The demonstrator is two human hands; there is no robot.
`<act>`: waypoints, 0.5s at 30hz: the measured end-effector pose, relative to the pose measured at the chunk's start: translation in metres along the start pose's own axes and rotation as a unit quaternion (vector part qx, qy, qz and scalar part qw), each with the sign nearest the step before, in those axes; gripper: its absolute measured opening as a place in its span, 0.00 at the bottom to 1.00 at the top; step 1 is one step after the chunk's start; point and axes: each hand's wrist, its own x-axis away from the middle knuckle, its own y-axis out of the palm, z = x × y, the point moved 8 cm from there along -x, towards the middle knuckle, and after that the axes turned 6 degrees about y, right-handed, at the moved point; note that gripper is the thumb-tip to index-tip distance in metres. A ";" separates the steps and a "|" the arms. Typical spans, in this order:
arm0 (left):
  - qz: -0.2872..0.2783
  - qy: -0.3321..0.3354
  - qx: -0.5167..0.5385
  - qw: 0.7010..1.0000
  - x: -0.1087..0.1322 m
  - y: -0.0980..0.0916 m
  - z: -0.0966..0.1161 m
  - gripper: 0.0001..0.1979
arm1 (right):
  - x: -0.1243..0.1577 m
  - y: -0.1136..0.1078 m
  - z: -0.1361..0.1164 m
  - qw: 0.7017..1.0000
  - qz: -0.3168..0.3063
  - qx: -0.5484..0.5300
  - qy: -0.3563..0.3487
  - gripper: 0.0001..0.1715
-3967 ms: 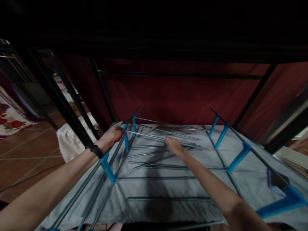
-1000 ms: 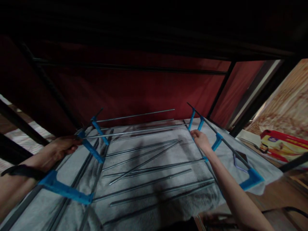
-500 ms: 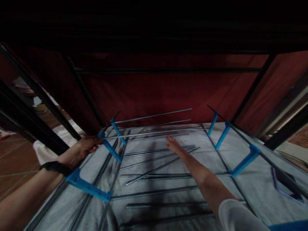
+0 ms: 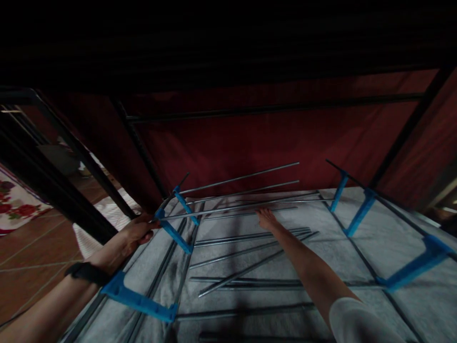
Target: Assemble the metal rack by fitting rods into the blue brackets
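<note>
Left hand [image 4: 141,230] pinches a blue bracket [image 4: 174,234]; long rod [image 4: 214,210] at three o'clock, loose rods [image 4: 243,273] at four. Can't tell if right hand [image 4: 267,219] grips.

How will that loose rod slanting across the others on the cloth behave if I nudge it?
Probably stiff: the rod runs straight, with no visible bend. It may roll, since it looks slender and round, though the soft-looking cloth could slow it. Its metallic sheen suggests it might feel slippery.
</note>
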 end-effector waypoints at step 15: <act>-0.006 -0.024 -0.034 0.999 -0.005 -0.005 -0.001 0.15 | 0.063 0.010 -0.012 0.994 -0.036 0.005 -0.101 0.22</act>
